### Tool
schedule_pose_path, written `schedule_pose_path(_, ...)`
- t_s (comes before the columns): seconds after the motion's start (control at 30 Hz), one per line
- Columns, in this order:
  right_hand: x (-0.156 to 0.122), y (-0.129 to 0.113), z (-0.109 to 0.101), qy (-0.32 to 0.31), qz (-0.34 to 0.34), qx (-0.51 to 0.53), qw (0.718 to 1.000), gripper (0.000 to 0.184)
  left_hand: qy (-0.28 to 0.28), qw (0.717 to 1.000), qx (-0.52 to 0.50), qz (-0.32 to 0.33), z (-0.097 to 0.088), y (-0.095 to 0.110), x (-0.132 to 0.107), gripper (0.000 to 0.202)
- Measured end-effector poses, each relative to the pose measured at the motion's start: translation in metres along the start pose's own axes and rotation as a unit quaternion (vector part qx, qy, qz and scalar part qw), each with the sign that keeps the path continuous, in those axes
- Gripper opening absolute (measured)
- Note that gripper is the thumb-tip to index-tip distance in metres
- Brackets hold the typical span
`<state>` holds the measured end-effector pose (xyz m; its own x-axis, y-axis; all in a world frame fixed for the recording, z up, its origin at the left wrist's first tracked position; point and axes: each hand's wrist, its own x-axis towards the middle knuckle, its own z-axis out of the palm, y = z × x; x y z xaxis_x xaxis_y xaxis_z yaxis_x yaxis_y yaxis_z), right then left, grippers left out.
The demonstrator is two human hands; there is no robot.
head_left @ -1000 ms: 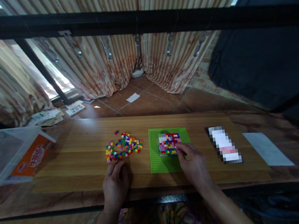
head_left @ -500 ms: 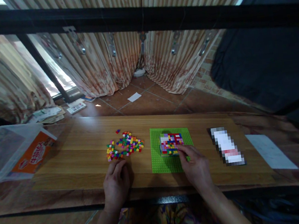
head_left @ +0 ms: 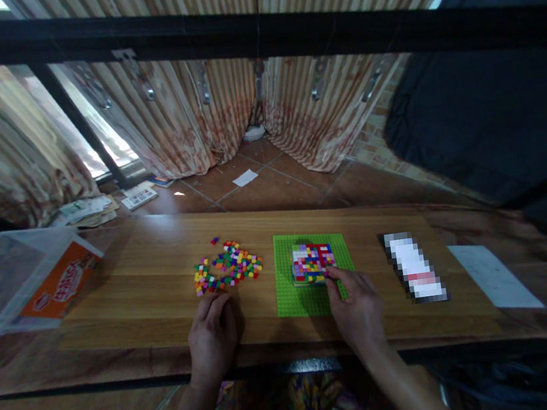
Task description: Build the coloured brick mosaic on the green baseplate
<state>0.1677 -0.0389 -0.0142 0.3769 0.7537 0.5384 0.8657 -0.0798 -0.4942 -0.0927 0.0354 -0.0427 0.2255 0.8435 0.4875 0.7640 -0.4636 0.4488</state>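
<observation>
A green studded baseplate (head_left: 291, 300) lies on the wooden board in front of me. On it sits a low block of small multicoloured building bricks (head_left: 311, 260), with white, purple, red and yellow tops. My right hand (head_left: 357, 305) reaches over the plate, thumb and forefinger pinched at the block's near right corner. A small pinkish brick seems to be at these fingertips, partly hidden. My left hand (head_left: 212, 331) rests on the board with fingers curled; whatever is inside is hidden. Just beyond it, loose bricks (head_left: 235, 264) are scattered in a pile.
A clear plastic box (head_left: 24, 265) with an orange label stands at the far left. Right of the plate lies a phone (head_left: 415, 267) with a blurred screen, then a white paper sheet (head_left: 497, 276). A dark metal bar (head_left: 250, 30) crosses above, before striped curtains.
My right hand's fingertips have shifted very slightly at the block's near right corner. My left hand stays beside the loose bricks. The view has shifted a little.
</observation>
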Motion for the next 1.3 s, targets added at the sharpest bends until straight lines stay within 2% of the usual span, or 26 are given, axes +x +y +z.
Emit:
schedule_pose_path(0.17, -0.001, -0.001, 0.001, 0.01, 0.092, 0.105, 0.99, 0.02, 0.002, 1.0, -0.004, -0.002, 0.002, -0.001, 0.0, 0.018)
schedule_pose_path(0.33, 0.001, -0.002, 0.006, 0.023, 0.197, 0.21, 0.957, 0.026, 0.004, 1.0, -0.002, -0.001, 0.003, -0.002, -0.001, 0.018)
schedule_pose_path(0.57, 0.005, 0.001, 0.018, 0.048, 0.232, 0.227, 0.945, 0.033, 0.0, 1.0, -0.012, 0.005, 0.002, -0.001, 0.0, 0.018)
schedule_pose_path(0.83, 0.005, -0.004, 0.021, 0.068, 0.208, 0.19, 0.957, 0.027, -0.003, 1.0, -0.008, -0.006, 0.002, -0.001, -0.001, 0.019)
schedule_pose_path(1.07, 0.008, -0.004, 0.011, 0.026, 0.124, 0.151, 0.98, 0.02, -0.001, 1.0, -0.01, -0.003, 0.001, 0.0, 0.0, 0.02)
schedule_pose_path(1.3, 0.01, -0.003, 0.01, 0.008, 0.088, 0.14, 0.986, 0.02, -0.006, 1.0, -0.017, -0.007, 0.0, 0.001, 0.0, 0.021)
